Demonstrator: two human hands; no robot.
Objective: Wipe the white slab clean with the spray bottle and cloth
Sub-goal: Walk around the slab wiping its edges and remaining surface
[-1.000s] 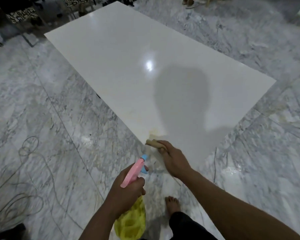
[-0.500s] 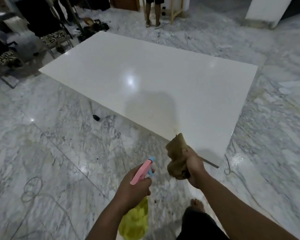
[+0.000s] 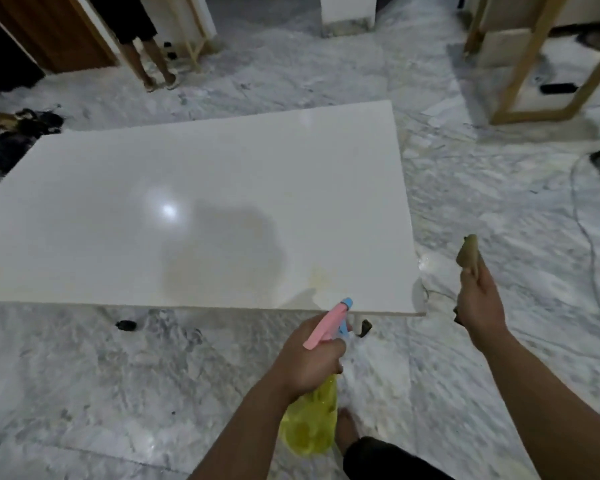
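A: Where is the white slab (image 3: 201, 188) right now?

B: It lies flat and low over the grey-veined marble floor (image 3: 83, 393), filling the middle and left of the view. Its near edge runs across just beyond the hands, and its near right corner sits between them. A bright light reflection shows on the glossy top, with a faint yellowish smear near that corner.

A: And the left hand (image 3: 309, 355)?

B: Its fingers are wrapped round the neck of the spray bottle (image 3: 312, 420). The pink trigger head with its blue nozzle sticks up past the knuckles, pointing toward the slab's near edge; the yellow body hangs below the fist.

A: The right hand (image 3: 478, 299)?

B: It is raised off to the right of the slab, over the floor, and clear of the slab. The fingers are closed on a brownish cloth (image 3: 468, 254), bunched so one end pokes up above the hand.

A: Anything else around?

B: A bare foot (image 3: 347, 427) of the person shows at the near edge, beside the bottle. A small dark object (image 3: 125, 325) lies on the floor near the slab's near edge. On the far side, another person's legs (image 3: 153, 60) stand by a wooden door, and a wooden frame (image 3: 548, 64) stands at the far right. A thin cable (image 3: 589, 244) trails across the floor on the right. The picture is motion-blurred.
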